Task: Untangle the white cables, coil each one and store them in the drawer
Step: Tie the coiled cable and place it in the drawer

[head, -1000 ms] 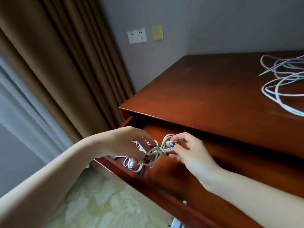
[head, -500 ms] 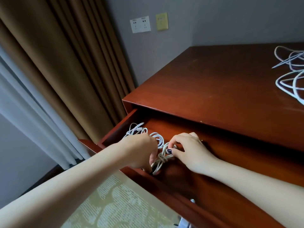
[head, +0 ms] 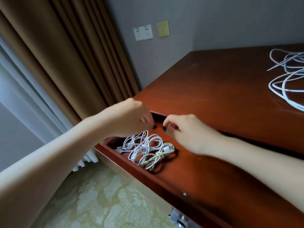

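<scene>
The open wooden drawer (head: 205, 175) holds several coiled white cables (head: 141, 145) at its left end. Nearest the front lies a knotted coil (head: 154, 159) with a USB plug. My left hand (head: 131, 117) and my right hand (head: 185, 129) hover just above the coils, fingers loosely curled and holding nothing. A tangle of loose white cables (head: 287, 79) lies on the desk top (head: 213, 89) at the far right, partly cut off by the frame edge.
Brown curtains (head: 65, 63) and a pale sheer hang to the left of the desk. Wall sockets (head: 143, 34) sit on the grey wall behind. Patterned carpet (head: 107, 203) lies below the drawer, and a metal fitting (head: 177, 215) shows under its front.
Both hands lowered the knotted coil into the drawer, let go of it and lifted up toward the desk edge. The coil now lies beside the other coils.
</scene>
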{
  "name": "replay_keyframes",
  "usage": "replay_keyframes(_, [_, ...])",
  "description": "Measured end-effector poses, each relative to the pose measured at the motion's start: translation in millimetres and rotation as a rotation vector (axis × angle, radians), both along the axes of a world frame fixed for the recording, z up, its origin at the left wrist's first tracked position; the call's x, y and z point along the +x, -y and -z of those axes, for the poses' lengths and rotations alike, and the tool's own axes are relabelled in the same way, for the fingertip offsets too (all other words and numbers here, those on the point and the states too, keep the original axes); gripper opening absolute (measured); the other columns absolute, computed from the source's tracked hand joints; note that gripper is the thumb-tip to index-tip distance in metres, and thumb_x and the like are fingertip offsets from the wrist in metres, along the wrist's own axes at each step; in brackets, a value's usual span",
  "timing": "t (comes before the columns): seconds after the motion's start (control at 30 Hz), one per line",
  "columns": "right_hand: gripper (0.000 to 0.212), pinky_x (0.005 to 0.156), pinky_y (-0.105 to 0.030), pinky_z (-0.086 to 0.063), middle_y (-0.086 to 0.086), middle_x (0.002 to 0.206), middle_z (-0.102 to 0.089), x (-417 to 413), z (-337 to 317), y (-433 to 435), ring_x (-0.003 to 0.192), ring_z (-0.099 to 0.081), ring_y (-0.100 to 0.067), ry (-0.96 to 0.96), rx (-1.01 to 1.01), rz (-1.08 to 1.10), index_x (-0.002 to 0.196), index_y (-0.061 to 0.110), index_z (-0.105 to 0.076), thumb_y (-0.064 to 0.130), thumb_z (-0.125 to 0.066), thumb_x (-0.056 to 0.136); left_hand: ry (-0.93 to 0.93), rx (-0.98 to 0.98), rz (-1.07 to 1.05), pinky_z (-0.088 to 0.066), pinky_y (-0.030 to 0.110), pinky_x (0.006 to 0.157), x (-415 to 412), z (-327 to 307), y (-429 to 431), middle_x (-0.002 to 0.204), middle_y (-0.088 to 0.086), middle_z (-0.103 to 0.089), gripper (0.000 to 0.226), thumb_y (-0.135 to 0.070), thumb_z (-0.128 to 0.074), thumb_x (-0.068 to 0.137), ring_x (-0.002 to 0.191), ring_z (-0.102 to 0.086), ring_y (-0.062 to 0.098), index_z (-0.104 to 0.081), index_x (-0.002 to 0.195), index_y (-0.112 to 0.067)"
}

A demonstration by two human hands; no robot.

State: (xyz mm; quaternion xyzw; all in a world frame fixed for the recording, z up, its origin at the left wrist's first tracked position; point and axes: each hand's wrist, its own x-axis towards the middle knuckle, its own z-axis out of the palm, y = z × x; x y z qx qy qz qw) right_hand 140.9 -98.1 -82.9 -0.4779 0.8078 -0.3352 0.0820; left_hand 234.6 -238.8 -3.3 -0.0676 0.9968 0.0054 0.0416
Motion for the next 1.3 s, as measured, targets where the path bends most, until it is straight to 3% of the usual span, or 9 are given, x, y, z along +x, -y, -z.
replay_keyframes(0.23, [0.012, 0.059, -0.03, -0.043, 0.007, 0.074, -0.063, -30, -63, -63, 0.06, -0.053, -0.011, -0.178, -0.173, 0.096, 0.091, 0.031, -0.061, 0.036, -0.051, 0.095, -0.311, 0.021, 0.075, -0.049, 0.021, 0.079, -44, -38, -41, 0.078, -0.014, -0.064, 0.017, -0.034, -0.058, 0.089, 0.081, -0.063, 0.008, -0.073, 0.091, -0.027])
replay_keyframes(0.33, [0.014, 0.058, -0.032, -0.043, 0.005, 0.068, -0.065, -50, -64, -98, 0.056, -0.053, -0.013, -0.249, -0.211, 0.211, 0.089, 0.03, -0.064, 0.037, -0.053, 0.094, -0.419, 0.074, 0.125, -0.054, 0.032, 0.079, -77, -34, -73, 0.073, -0.013, -0.064, 0.012, -0.033, -0.061, 0.086, 0.08, -0.065, 0.017, -0.073, 0.087, -0.029])
replay_keyframes(0.5, [0.015, 0.053, -0.026, -0.035, 0.007, 0.061, -0.06, -85, -62, -167, 0.049, -0.046, -0.006, -0.357, -0.218, 0.387, 0.09, 0.03, -0.068, 0.03, -0.053, 0.093, -0.404, 0.209, 0.263, -0.054, 0.036, 0.077, -131, -19, -142, 0.074, -0.015, -0.065, 0.011, -0.038, -0.06, 0.084, 0.079, -0.066, 0.018, -0.069, 0.078, -0.038])
replay_keyframes(0.6, [0.015, 0.055, -0.027, -0.034, 0.012, 0.055, -0.053, -106, -61, -211, 0.047, -0.04, -0.002, -0.443, -0.162, 0.522, 0.091, 0.028, -0.07, 0.027, -0.055, 0.092, -0.385, 0.239, 0.342, -0.054, 0.037, 0.078, -166, -6, -180, 0.082, -0.01, -0.068, 0.013, -0.031, -0.061, 0.083, 0.081, -0.065, 0.021, -0.071, 0.086, -0.038])
replay_keyframes(0.8, [0.012, 0.075, -0.036, -0.052, 0.007, 0.074, -0.069, -159, -64, -289, 0.071, -0.063, -0.014, -0.414, -0.08, 0.644, 0.088, 0.025, -0.072, 0.021, -0.061, 0.086, -0.463, 0.184, 0.35, -0.047, 0.029, 0.072, -223, 22, -239, 0.099, -0.011, -0.062, 0.016, -0.038, -0.059, 0.083, 0.095, -0.06, 0.016, -0.062, 0.096, -0.029])
replay_keyframes(0.97, [0.022, 0.084, -0.015, -0.038, 0.02, 0.087, -0.06, -173, -43, -307, 0.086, -0.049, 0.002, -0.315, 0.136, 0.405, 0.1, 0.026, -0.072, 0.021, -0.069, 0.079, -0.377, 0.042, 0.495, -0.031, 0.024, 0.061, -237, 39, -271, 0.099, -0.012, -0.043, 0.023, -0.044, -0.059, 0.083, 0.103, -0.051, 0.012, -0.053, 0.095, -0.026])
replay_keyframes(1.03, [0.025, 0.087, -0.021, -0.037, 0.015, 0.094, -0.061, -174, -31, -304, 0.094, -0.041, -0.005, -0.334, 0.208, 0.332, 0.106, 0.024, -0.069, 0.022, -0.065, 0.082, -0.315, -0.046, 0.491, -0.032, 0.024, 0.056, -237, 39, -277, 0.097, -0.011, -0.044, 0.023, -0.042, -0.054, 0.085, 0.101, -0.055, 0.015, -0.06, 0.097, -0.023])
replay_keyframes(1.17, [0.024, 0.098, -0.027, -0.037, 0.01, 0.106, -0.054, -171, -18, -300, 0.11, -0.039, -0.009, -0.363, 0.257, 0.354, 0.112, 0.027, -0.062, 0.026, -0.054, 0.09, -0.17, -0.167, 0.481, -0.049, 0.03, 0.071, -236, 32, -281, 0.101, -0.005, -0.061, 0.024, -0.04, -0.05, 0.087, 0.095, -0.061, 0.02, -0.065, 0.096, -0.024])
replay_keyframes(1.3, [0.026, 0.099, -0.028, -0.034, 0.01, 0.1, -0.054, -171, -14, -297, 0.106, -0.04, -0.012, -0.443, 0.246, 0.367, 0.116, 0.03, -0.061, 0.026, -0.051, 0.093, -0.137, -0.249, 0.496, -0.049, 0.034, 0.073, -237, 29, -278, 0.112, -0.003, -0.056, 0.017, -0.023, -0.045, 0.094, 0.103, -0.059, 0.022, -0.057, 0.106, -0.02])
